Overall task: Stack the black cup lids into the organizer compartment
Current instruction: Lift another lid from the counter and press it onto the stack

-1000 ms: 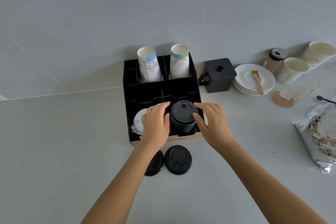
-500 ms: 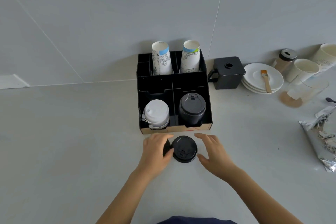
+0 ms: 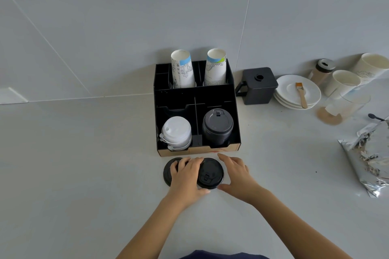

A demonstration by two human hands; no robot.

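Two black cup lids lie flat on the counter just in front of the black organizer (image 3: 200, 150). My left hand (image 3: 185, 176) rests across both, covering most of the left lid (image 3: 167, 172) and touching the left rim of the right lid (image 3: 211, 174). My right hand (image 3: 237, 174) sits at the right lid's right side, with fingers and thumb spread around its rim. Neither lid is lifted. A stack of black lids (image 3: 217, 126) fills the organizer's front right compartment. White lids (image 3: 176, 132) are stacked in the front left compartment.
Two paper cup stacks (image 3: 182, 69) stand in the organizer's back row. To the right are a black box with a handle (image 3: 257, 85), white plates (image 3: 311, 90) with a brush, cups, a glass (image 3: 347, 103) and a foil bag (image 3: 370, 157). The wall rises right behind the organizer.
Both hands came back from the black stack in the organizer down to the lids on the counter. My left hand has since slid over the two lids.
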